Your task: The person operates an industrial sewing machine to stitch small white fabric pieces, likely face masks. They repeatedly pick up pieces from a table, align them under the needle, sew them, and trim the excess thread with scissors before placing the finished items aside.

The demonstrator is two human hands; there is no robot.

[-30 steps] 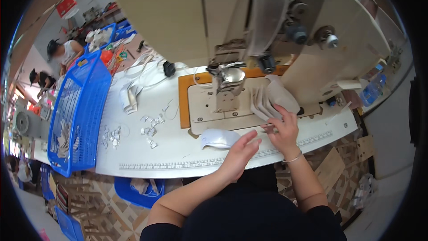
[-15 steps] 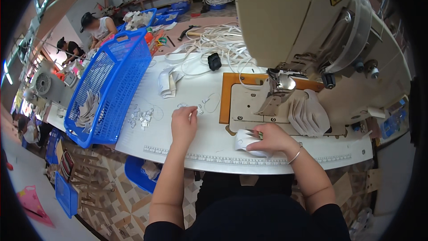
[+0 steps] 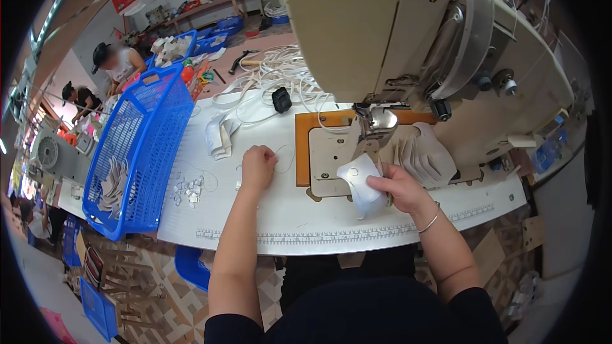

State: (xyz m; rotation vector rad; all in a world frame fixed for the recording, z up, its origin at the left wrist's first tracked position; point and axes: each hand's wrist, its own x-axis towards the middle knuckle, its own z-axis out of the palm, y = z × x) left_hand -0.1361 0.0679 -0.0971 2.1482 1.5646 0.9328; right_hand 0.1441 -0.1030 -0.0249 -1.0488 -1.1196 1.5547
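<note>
My right hand (image 3: 398,186) grips a curved white fabric piece (image 3: 358,178) just in front of the sewing machine's presser foot (image 3: 376,129). My left hand (image 3: 257,167) rests with fingers curled on the white table (image 3: 255,216), near a thin loop of thread and small white labels (image 3: 186,186) scattered to its left. Whether it pinches anything is hidden. A stack of pale fabric pieces (image 3: 424,156) lies on the machine bed to the right of the held piece.
A large cream sewing machine (image 3: 408,32) fills the upper right. A blue basket (image 3: 137,153) holding white pieces stands at the table's left. White straps and cords (image 3: 268,79) lie behind. Other people work at the far left.
My left hand has drawn in from the labels toward the middle of the table. My right hand has lifted the white piece up to the presser foot.
</note>
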